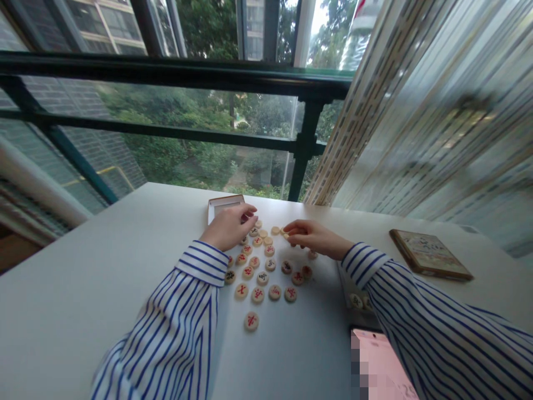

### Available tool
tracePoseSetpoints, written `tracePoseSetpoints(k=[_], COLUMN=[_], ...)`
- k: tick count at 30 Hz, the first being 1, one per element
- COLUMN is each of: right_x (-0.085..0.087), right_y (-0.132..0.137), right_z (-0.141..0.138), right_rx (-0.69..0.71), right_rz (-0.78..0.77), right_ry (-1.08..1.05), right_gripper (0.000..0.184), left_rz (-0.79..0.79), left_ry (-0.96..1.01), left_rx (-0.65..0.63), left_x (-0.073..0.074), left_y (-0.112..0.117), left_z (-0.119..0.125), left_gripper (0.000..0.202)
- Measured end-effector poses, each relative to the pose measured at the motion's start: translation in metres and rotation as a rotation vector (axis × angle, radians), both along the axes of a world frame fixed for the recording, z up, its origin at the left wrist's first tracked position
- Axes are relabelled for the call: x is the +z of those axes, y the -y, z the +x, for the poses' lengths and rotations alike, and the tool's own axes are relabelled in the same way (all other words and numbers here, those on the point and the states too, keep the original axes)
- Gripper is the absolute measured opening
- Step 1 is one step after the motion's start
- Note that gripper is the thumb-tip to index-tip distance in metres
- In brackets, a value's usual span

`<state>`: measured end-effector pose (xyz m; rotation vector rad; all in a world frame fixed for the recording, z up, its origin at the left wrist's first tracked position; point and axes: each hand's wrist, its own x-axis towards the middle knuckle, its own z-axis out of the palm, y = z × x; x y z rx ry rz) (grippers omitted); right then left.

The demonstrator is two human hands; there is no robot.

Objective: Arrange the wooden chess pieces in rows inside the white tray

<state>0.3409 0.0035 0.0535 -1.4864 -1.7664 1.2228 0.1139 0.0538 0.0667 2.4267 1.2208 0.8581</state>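
Observation:
Many round wooden Chinese chess pieces (262, 278) lie loosely spread across the middle of the white table, some with red characters and some with black. A few at the back, such as a pale piece (275, 230), show blank faces. My left hand (229, 225) hovers over the far left side of the group, thumb and fingers apart, beside a shallow open box part (211, 208) that it partly covers. At the far right of the group, my right hand (318, 238) pinches a blank Chinese chess piece (286, 236) at its fingertips.
Under my right forearm, a tray holds a few pieces (356, 300), partly hidden. A phone (385, 364) with a pink screen lies in front of it. To the right rests a flat decorated box (431, 253). A railing (175, 75) and a curtain (416, 128) stand beyond the table (125, 266).

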Motion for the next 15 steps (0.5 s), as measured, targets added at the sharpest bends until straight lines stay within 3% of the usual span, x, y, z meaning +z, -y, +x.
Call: tracePoseSetpoints(k=[7,15], right_x=[0.013,0.014], right_y=[0.012,0.013], right_z=[0.005,0.005], right_rx=[0.011,-0.028], right_rz=[-0.122,-0.139], right_ry=[-0.309,-0.338], right_gripper=[0.029,0.023], left_rz=[0.001,0.01], left_ry=[-0.016,-0.055], left_rx=[-0.02,-0.028], left_x=[0.001,-0.001], left_y=[0.001,-0.001], left_z=[0.002,0.0], left_gripper=[0.031,0.031])
